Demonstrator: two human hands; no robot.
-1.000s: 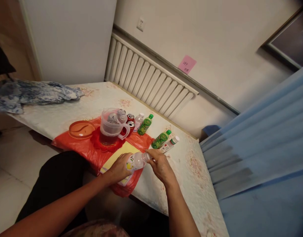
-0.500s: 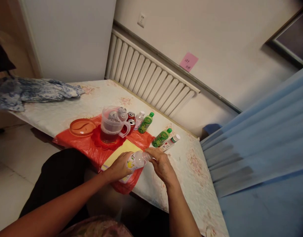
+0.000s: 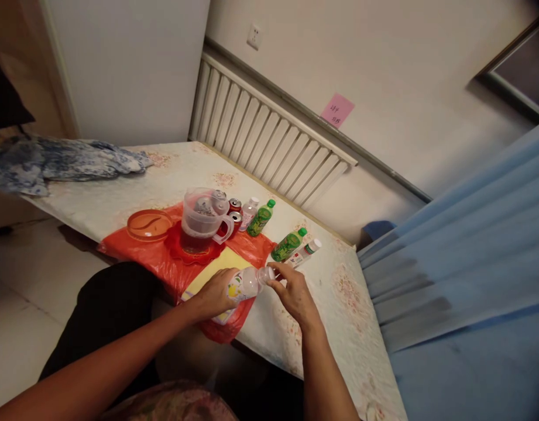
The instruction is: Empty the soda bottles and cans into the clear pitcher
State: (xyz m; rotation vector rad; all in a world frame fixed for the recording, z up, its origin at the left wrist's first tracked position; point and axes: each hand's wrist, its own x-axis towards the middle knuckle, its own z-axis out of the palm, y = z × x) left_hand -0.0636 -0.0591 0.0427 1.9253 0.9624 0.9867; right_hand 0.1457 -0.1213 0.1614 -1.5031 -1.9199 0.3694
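Note:
My left hand [image 3: 215, 295] is wrapped round a clear plastic bottle [image 3: 250, 283] with a yellow lemon on its label. The bottle is tilted, its neck toward the right. At that end my right hand [image 3: 293, 291] has thumb and fingers pinched around a pale bottle cap [image 3: 269, 274]; whether the cap is loose is too small to tell. Beyond the hands, a clear pitcher [image 3: 199, 225] with dark liquid stands on a red scalloped tray [image 3: 175, 248]. A yellow cloth [image 3: 203, 275] lies partly beneath my left hand.
Red cans [image 3: 235, 221], a white-capped bottle [image 3: 249, 215] and a green bottle [image 3: 261, 218] stand behind the pitcher. Another green bottle [image 3: 289, 244] and a white bottle [image 3: 305, 252] are to the right. An orange lid [image 3: 149, 225] lies on red plastic [image 3: 120, 242] at left.
My right hand's fingers have shifted slightly right along the bottle's neck, showing more of its mouth end. The bottle stays in my left hand.

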